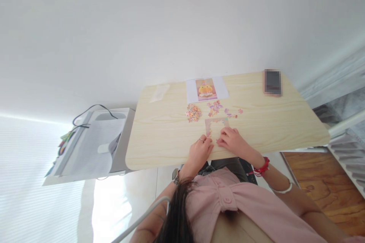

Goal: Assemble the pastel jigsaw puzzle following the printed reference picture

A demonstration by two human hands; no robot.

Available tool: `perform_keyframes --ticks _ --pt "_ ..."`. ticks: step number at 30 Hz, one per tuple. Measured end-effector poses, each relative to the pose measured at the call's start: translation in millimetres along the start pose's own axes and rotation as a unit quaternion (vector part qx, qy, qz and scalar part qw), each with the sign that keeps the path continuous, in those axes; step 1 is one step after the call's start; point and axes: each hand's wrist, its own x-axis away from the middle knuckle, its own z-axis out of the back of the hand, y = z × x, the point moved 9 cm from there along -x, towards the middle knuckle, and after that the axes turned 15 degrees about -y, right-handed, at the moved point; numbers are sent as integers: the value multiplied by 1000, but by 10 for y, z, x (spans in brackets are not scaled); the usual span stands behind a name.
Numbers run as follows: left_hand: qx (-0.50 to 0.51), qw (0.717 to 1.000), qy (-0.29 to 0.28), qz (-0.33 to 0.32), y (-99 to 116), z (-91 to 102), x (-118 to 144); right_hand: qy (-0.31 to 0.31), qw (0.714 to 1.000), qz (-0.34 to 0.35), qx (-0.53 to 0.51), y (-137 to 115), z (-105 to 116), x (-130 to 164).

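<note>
Standing against a white wall [171, 26], wooden table [159, 140].

The bench [159, 136] fills the middle of the frame, with the wall above it. On the bench, at its upper edge near centre, lies a reference sheet [207, 89]. To the upper right lies a phone [272, 82]. Below the sheet sit loose puzzle pieces [215, 108], and left of them a small heap of pieces [193, 113]. Below these lies the partly built puzzle frame [216, 125]. The left hand [199, 152] and right hand [234, 141] rest at the frame's lower edge, side by side. A cabinet [94, 142] stands left of the bench.
</note>
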Motion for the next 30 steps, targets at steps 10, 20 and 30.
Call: perform_keyframes --ticks 10,20,30 --pt "-18 1000 0 -6 103 19 -57 50 998 -36 -28 10 17 102" --pt "-19 1000 2 -8 132 44 -108 95 992 -87 -10 331 165 175" --pt "-20 996 87 17 -62 427 -186 144 972 -183 14 1236 505 81"
